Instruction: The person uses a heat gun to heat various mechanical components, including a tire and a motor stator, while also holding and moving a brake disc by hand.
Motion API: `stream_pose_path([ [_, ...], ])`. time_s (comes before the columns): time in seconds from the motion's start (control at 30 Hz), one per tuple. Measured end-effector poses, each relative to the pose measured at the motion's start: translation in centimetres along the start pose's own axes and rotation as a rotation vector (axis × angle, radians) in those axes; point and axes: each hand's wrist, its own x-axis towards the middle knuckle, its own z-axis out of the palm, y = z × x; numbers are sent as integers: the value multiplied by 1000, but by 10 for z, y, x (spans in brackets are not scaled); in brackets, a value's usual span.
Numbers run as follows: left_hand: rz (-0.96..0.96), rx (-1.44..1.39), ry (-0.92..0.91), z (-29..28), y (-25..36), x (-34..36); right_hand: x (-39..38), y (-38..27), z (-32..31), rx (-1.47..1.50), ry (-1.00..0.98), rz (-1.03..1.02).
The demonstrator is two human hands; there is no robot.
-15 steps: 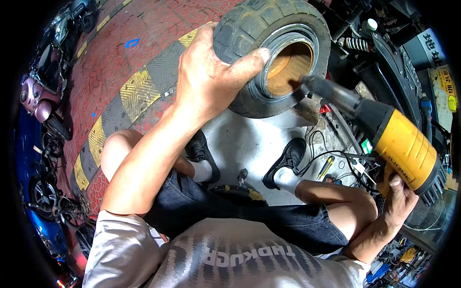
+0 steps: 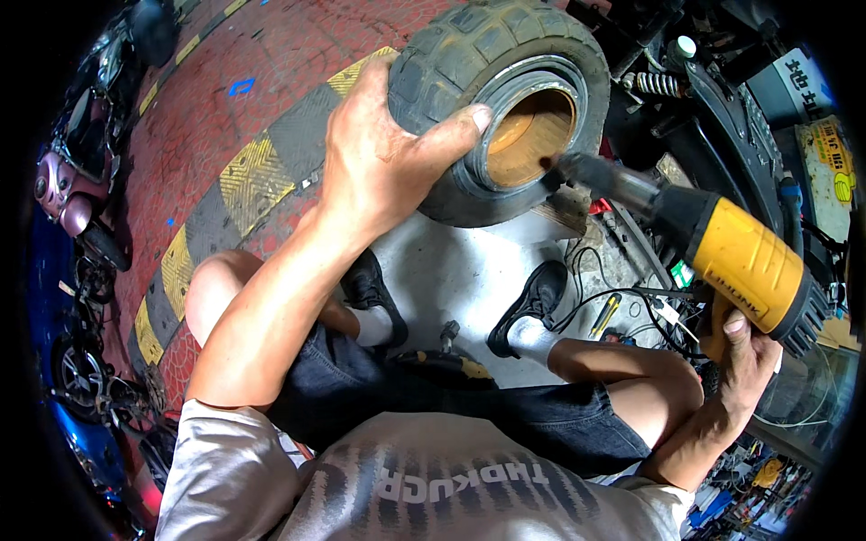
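My left hand (image 2: 383, 167) grips a small black knobby tyre (image 2: 460, 54), thumb over its side beside the metal rim. The tyre's hole shows a rusty orange-brown inside (image 2: 523, 140). My right hand (image 2: 744, 361) holds a yellow and black power tool (image 2: 749, 261) by its handle, out at the right. The tool's dark barrel (image 2: 622, 189) points left, its tip at the lower right edge of the rim opening; whether it touches is hard to tell. Part of a wooden block (image 2: 564, 221) shows below the tyre.
Black scooter parts with a spring shock (image 2: 660, 83) stand at upper right. Cables, a yellow-handled tool (image 2: 606, 314) and clutter lie by my right foot. Parked scooters (image 2: 77, 203) line the far left, beside red paving (image 2: 189, 108) with a yellow-black ramp strip (image 2: 257, 167). My legs frame a pale floor.
My left hand and the tyre have shifted slightly down and left. The power tool and my right hand have moved a little up and left, the tip staying by the rim opening.
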Motion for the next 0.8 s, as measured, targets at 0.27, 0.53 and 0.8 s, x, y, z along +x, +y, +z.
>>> stream_pose_path([
  [0.27, -24, -50, -2, 0, 2, -1, -1, 3, 8, -6, 141, -61],
  [0.53, -80, -266, 42, 4, -18, 5, -3, -4, 12, 38, 11, -55],
  [0.8, -168, -416, 12, 0, -14, 8, 4, -13, 25, 97, -3, -16],
])
